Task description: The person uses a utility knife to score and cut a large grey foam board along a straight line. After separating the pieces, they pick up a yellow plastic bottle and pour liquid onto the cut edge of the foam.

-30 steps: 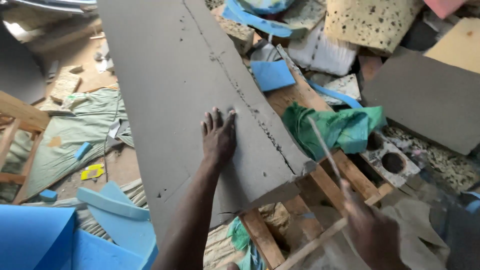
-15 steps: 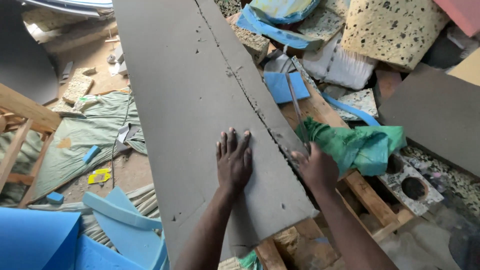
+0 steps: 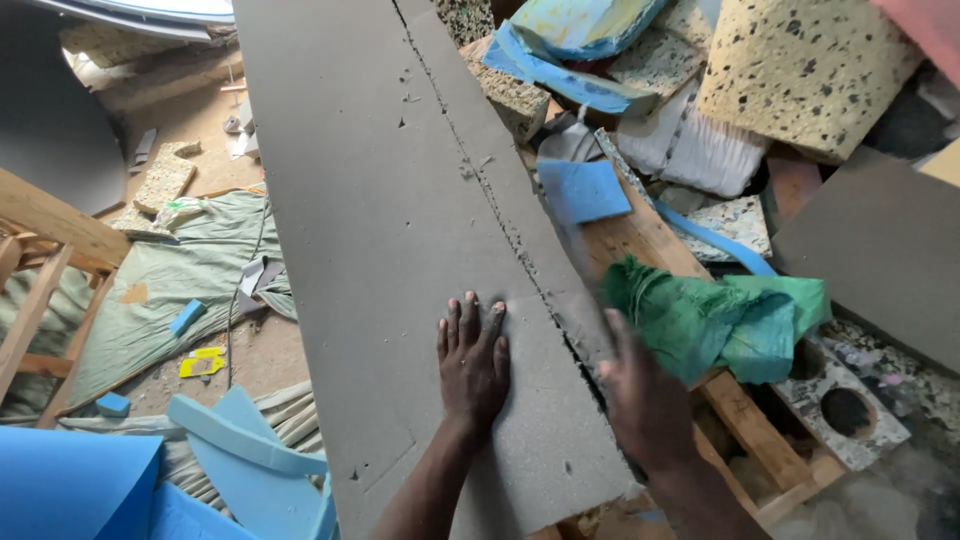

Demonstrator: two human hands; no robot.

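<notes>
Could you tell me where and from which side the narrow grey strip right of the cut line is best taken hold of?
Probably by its free right edge, from the right. The narrow grey strip overhangs there near the right hand, while its left side meets the foam sheet that the left hand lies flat on.

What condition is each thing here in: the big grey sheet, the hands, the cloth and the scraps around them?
Grey foam sheet: lying flat, split by a long ragged cut.
Left hand: open, palm pressed flat on the sheet.
Right hand: blurred at the cut; grip unclear.
Green cloth: crumpled.
Blue foam square: lying loose.
Speckled yellow foam block: tilted on the pile.
</notes>
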